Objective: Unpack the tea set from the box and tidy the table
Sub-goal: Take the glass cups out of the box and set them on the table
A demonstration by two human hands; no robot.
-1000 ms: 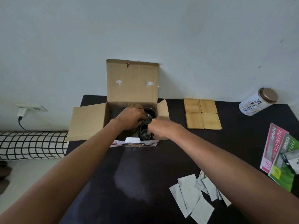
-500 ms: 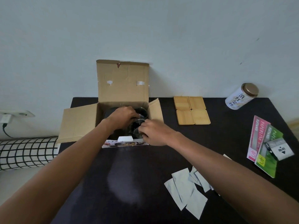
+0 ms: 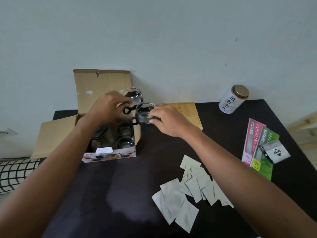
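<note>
Cups coming out above the box [image 3: 109, 154]

I've got one glass cup [image 3: 133, 96] gripped in left hand [image 3: 107, 109], another cup [image 3: 143, 114] pinched in right hand [image 3: 167, 121].

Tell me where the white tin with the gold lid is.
In the head view, the white cylindrical tin with the gold lid stands far right on the black table, right of the wooden coasters.

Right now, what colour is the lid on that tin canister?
Bronze-gold, on the white tin canister; head view.
</note>
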